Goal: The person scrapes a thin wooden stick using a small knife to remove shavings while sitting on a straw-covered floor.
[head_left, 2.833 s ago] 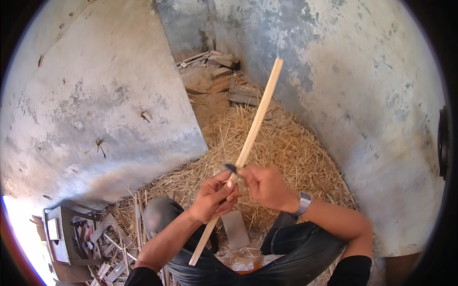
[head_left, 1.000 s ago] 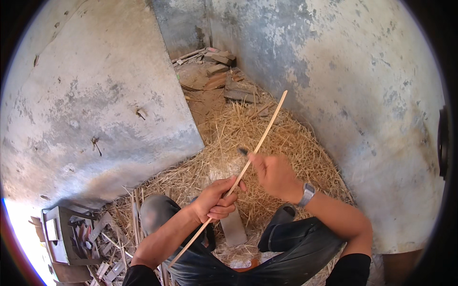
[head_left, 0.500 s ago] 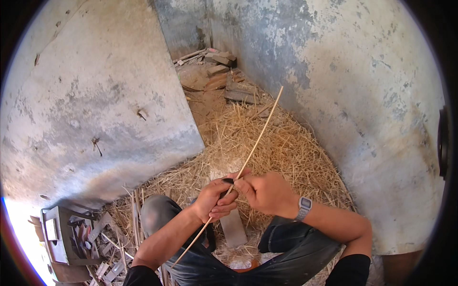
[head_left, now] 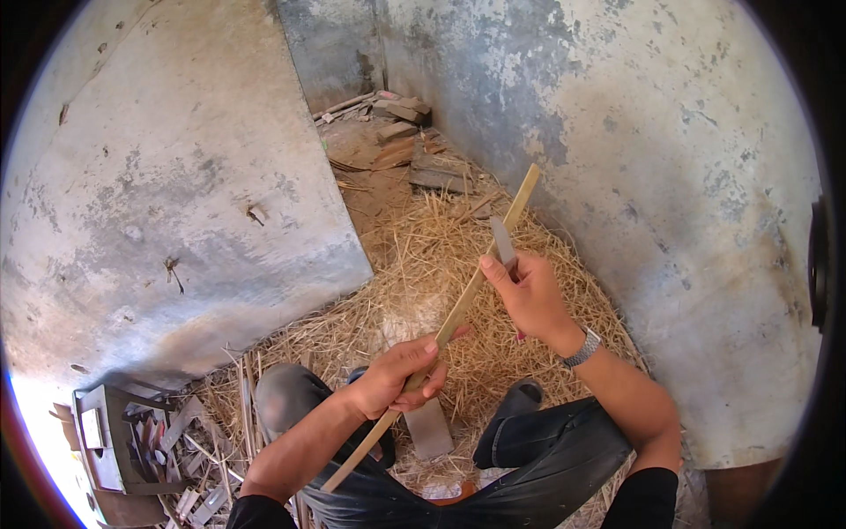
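A long flat strip of pale wood or bamboo (head_left: 460, 310) slants across the middle, from above my left thigh up towards the right wall. My left hand (head_left: 397, 377) is closed around it below its middle, thumb on top. Higher up, my right hand (head_left: 539, 300) grips a knife (head_left: 502, 241); its grey blade sticks up beside the strip, near the strip's upper end. My right thumb lies at the strip's edge. The knife's handle is mostly hidden in my palm, with a small red part showing below it.
Straw-like shavings (head_left: 564, 273) cover the floor around my bent legs. A flat block (head_left: 429, 429) lies between my knees. Bricks (head_left: 401, 110) sit in the far corner. At lower left stands a dark stool-like frame (head_left: 110, 432) beside scraps. Worn walls rise on both sides.
The strip has turned from its thin edge to its broad face. My right hand has moved up and right, away from my left hand, and the knife blade now shows.
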Motion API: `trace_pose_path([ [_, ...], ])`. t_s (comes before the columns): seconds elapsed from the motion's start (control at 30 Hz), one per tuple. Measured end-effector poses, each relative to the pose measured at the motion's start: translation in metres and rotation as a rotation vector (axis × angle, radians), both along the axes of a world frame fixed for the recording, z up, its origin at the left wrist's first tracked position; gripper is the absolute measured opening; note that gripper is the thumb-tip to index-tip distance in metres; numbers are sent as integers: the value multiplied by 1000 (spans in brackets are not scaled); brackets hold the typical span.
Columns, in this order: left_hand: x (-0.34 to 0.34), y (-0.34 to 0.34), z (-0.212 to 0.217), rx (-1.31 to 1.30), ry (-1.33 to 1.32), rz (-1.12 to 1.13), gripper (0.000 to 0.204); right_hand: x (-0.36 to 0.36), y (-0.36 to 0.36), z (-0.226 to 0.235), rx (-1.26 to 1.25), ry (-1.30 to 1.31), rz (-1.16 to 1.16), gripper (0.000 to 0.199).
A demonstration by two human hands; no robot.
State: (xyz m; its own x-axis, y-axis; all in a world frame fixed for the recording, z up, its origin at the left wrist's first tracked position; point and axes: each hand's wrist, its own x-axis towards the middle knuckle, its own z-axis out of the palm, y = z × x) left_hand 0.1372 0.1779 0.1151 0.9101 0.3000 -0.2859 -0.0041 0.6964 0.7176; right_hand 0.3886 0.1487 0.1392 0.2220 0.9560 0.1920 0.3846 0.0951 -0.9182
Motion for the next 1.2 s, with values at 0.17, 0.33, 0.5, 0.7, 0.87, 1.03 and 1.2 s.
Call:
trace_pose_path([
  [0.17, 1, -4, 3, 323, 110, 124, 59, 2, -7, -1, 153, -135, -9, 47],
  [0.33, -5, -2, 15, 401, 211, 142, 57, -23, -23, 5, 36, -501, 117, 43],
  [0.5, -7, -3, -5, 344, 104, 161, 57, -41, -37, 0, 16, -661, 160, 45],
  [0.7, -12, -12, -2, 487, 143, 162, 54, 5, -13, 24, -54, -552, -18, 51],
  [0.87, -12, -8, -16, 722, 177, 166, 57, -20, -22, 6, 13, -610, 103, 55],
  [1.03, -11, -8, -15, 669, 185, 102, 58, 74, 21, 10, -58, -522, -261, 60],
  [1.2, -3, -17, -9, 547, 107, 11, 58, 142, 26, -2, -39, -305, -531, 60],
])
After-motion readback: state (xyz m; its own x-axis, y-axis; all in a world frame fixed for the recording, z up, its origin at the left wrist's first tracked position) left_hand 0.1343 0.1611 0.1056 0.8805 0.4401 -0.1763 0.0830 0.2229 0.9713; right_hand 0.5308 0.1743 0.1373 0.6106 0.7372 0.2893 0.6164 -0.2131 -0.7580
